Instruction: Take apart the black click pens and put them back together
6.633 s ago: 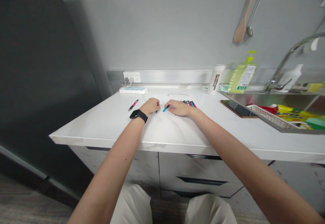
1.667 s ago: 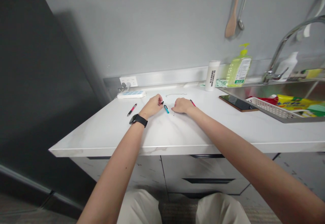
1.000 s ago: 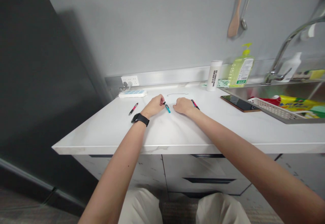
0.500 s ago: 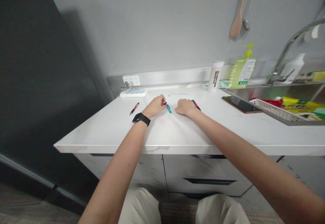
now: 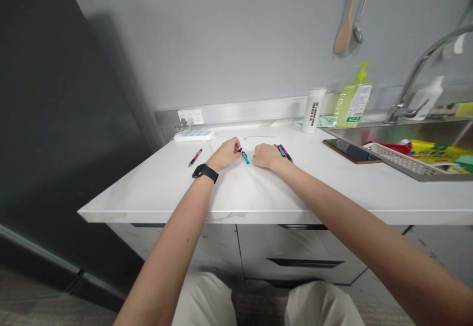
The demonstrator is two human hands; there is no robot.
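My left hand (image 5: 228,151), with a black watch on its wrist, pinches a teal and black pen (image 5: 246,158) at its black end. Close to its right, my right hand (image 5: 266,156) is closed with the knuckles up. A thin grey wire-like strand (image 5: 250,155) runs from its fingertips toward the pen; its far end is too small to make out. Just right of the right hand lie teal and red pens (image 5: 284,152) side by side. A red and black pen (image 5: 195,158) rests left of my left hand. Behind both hands lies another thin wire-like strand (image 5: 259,136).
A white power strip (image 5: 194,136) sits at the back left by the wall socket. To the right stand a white cup (image 5: 314,110) and a green soap bottle (image 5: 354,100). A phone (image 5: 351,151) lies beside the sink, where a white drain basket (image 5: 402,160) sits.
My right hand has shifted very slightly left, uncovering more of the pens beside it. The thin strand now shows between the hands. My left hand stays on the teal pen.
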